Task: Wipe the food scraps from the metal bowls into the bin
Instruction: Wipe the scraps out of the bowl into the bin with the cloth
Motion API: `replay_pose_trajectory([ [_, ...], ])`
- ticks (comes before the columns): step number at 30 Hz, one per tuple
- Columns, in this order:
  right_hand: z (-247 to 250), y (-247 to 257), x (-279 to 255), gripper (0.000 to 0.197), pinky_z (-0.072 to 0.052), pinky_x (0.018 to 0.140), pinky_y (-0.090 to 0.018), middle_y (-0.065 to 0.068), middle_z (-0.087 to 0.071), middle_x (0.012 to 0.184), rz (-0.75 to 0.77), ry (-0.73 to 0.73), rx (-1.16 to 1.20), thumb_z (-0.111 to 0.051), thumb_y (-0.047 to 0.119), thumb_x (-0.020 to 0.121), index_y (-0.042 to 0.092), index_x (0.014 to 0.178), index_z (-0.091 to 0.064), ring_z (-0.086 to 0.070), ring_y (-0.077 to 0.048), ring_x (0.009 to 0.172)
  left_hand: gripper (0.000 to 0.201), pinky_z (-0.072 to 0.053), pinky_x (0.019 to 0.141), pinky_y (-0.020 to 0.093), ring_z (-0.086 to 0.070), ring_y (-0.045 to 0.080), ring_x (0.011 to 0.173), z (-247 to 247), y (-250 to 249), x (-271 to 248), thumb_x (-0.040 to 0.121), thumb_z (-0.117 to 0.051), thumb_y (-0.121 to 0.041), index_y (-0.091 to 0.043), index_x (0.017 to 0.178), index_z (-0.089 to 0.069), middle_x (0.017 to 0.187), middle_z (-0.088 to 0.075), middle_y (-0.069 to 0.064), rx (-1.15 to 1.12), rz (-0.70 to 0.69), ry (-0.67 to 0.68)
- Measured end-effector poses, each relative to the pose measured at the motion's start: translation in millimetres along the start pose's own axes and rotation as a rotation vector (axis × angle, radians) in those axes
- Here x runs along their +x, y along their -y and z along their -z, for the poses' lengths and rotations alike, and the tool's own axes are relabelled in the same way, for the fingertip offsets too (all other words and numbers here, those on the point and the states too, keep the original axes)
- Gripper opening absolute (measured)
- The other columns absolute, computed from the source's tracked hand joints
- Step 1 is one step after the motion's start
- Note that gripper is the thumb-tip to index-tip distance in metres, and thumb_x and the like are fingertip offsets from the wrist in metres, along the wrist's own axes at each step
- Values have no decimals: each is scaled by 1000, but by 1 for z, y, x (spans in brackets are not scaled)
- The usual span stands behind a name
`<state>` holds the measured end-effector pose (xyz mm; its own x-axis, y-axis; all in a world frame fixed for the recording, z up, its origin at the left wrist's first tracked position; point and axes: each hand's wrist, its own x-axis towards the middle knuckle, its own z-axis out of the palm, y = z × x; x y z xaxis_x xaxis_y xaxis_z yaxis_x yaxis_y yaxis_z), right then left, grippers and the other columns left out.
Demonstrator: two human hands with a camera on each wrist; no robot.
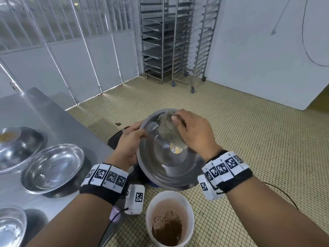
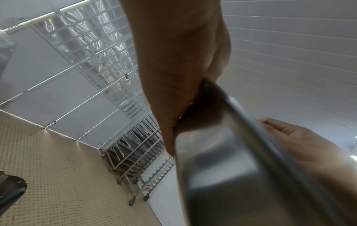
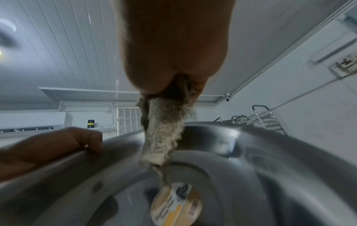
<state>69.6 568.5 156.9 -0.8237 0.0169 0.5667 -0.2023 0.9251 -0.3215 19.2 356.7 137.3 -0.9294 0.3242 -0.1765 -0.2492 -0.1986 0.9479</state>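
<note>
Bottom centre of head view: white bin (image 1: 170,219) on floor w/ brown scraps inside. Just above: bowl (image 1: 167,154) tilted, left hand (image 1: 129,139) clenched on its rim, right hand (image 1: 194,132) gripping cloth (image 1: 166,130) pressed inside bowl's far wall. Left edge: more bowls (image 1: 51,166) on table (image 1: 44,111). Risk, as judged: bowl partly beyond bin, so scraps may drop on floor; wet rim may slip.

A commercial kitchen's back room: tall wheeled tray racks (image 1: 170,41) of bare metal stand at the top centre, small beige floor tiles (image 1: 249,131) spread below, and a stainless steel tabletop (image 1: 35,111) at left carries metal bowls (image 1: 53,166).
</note>
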Motion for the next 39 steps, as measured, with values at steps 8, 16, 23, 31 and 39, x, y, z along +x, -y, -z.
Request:
replay_pose_trajectory([
  [8,-25,15,-48,45,-44,105,-41,8,-48,149,-45,452,-141,-54,29,101,31,145,-48,-40,-16,142,47,-52,101,57,-64,38,98,-1,5,-2,83,-48,11,-8,115,-77,107,-67,23,-85,-29,-84],
  [16,-13,-3,-22,16,-47,52,-25,16,-62,71,-249,-75,156,-63,23,99,26,113,-69,-53,-4,54,29,-61,70,38,-73,31,81,1,13,-5,95,-60,1,-14,112,-78,96,-77,13,28,-21,-96],
  [23,-39,-2,-36,29,-49,54,-29,-7,-68,119,-48,240,-193,-56,19,97,27,124,-59,-65,-19,66,35,-62,72,42,-74,33,83,-7,26,-8,93,-64,2,-22,114,-76,101,-77,15,186,-97,-81],
  [31,-51,6,-73,45,-53,99,-44,-2,-48,154,3,713,-118,-41,27,106,45,148,-46,-64,-29,119,32,-60,63,23,-75,15,83,1,29,-3,98,-58,-2,-27,115,-72,93,-77,-2,312,-197,-216],
  [39,-39,-19,-72,40,-55,89,-36,4,-56,145,-36,588,-223,-49,22,104,37,141,-55,-61,-20,122,30,-62,80,44,-72,31,89,7,28,-1,100,-57,-7,-29,114,-71,94,-75,3,331,-251,-261],
])
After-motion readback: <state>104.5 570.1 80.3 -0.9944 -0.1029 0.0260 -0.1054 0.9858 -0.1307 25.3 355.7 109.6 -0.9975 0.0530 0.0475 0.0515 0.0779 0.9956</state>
